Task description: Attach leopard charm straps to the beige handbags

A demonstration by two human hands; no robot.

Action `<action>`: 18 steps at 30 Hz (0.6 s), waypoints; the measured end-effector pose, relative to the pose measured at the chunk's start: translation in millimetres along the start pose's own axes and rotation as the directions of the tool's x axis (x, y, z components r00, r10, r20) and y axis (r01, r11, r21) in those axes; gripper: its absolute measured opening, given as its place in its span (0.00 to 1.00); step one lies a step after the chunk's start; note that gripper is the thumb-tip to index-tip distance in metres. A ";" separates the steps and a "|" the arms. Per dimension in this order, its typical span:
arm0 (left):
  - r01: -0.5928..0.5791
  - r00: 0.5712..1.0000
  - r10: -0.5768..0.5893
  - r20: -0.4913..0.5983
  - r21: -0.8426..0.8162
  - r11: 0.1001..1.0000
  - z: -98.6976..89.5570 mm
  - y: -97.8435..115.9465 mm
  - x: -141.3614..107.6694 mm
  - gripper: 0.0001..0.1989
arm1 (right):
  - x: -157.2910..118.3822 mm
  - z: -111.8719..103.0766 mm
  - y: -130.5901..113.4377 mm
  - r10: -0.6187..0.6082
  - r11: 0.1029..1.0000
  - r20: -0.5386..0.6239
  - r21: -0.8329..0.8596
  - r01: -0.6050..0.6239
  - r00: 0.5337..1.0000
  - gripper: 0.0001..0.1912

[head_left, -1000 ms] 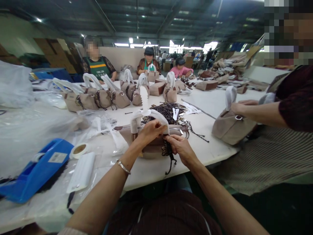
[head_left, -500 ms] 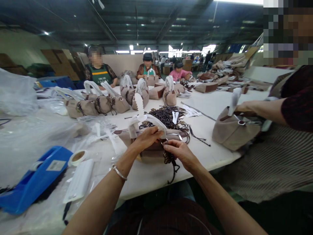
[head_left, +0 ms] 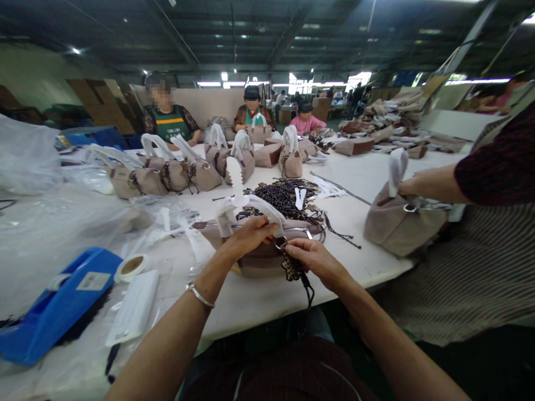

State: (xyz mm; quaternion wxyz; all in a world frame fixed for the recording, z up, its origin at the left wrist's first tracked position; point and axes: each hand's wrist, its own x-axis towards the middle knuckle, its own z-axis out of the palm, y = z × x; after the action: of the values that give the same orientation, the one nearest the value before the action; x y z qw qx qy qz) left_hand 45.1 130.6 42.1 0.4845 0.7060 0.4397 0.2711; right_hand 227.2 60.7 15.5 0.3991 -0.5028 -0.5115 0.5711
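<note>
A beige handbag (head_left: 259,266) with a brown top and a zipper lies in front of me, its handles (head_left: 270,209) wrapped in white. My left hand (head_left: 252,236) is closed around the base of the near handle. My right hand (head_left: 315,259) pinches the top of a bag charm (head_left: 291,268) beside the metal ring at the handle's foot. The charm has a leopard-spotted piece and a dark braided cord hanging down. Whether its clasp is through the ring is hidden by my fingers. Just behind the bag lies a pile of similar dark cord charms (head_left: 284,197).
At left are a blue tape dispenser (head_left: 62,306), a tape roll (head_left: 131,267), a white power bank-like block (head_left: 134,306) and plastic sheeting. Several finished-looking bags (head_left: 142,181) stand further back. At right, a co-worker's arm (head_left: 438,184) reaches into another bag (head_left: 403,223). People sit opposite.
The charm has swung right and turned, so its spotted piece shows more clearly. My hands keep nearly the same place. The co-worker at right has leaned so the head is out of view.
</note>
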 end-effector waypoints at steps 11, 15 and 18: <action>-0.032 0.999 0.032 0.000 0.029 0.999 2.1 3.4 -0.7 0.11 | -0.2 -0.8 -2.1 -0.061 0.996 -0.022 -0.070 0.059 0.998 0.19; -0.052 0.999 0.051 0.010 0.038 0.998 2.9 1.9 -0.3 0.12 | -0.4 -3.3 -3.5 -0.115 0.964 -0.097 -0.251 0.088 0.989 0.14; -0.034 0.999 0.034 0.015 0.018 0.999 2.8 2.9 -0.6 0.12 | 0.6 -6.7 -5.4 -0.137 0.918 -0.097 -0.386 0.090 0.986 0.12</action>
State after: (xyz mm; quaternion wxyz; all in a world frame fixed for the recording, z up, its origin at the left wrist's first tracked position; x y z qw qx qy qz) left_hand 48.1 128.4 43.7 0.4764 0.7199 0.4264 0.2699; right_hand 233.4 63.4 20.9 0.3572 -0.5741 -0.6153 0.4052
